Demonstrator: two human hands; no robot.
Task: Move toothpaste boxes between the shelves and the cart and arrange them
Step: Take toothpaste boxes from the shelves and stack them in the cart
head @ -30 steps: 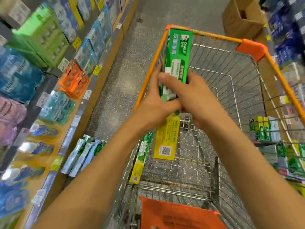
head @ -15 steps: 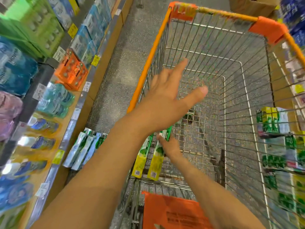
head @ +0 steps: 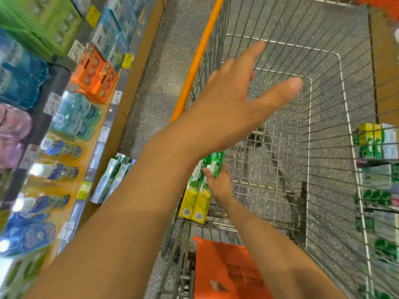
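Right hand (head: 218, 182) presses toothpaste boxes (head: 199, 190) on cart (head: 323, 147) floor; left hand (head: 233, 104) spread above, empty.

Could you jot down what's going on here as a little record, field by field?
place: shop aisle, shelves on both sides
cart: wire basket with orange rim
boxes: two green-yellow toothpaste boxes lying side by side along the cart's left wall
right hand: down in the cart, fingers on the boxes
left hand: raised above the cart, fingers spread, holding nothing
left shelf: bottles and packs with price tags
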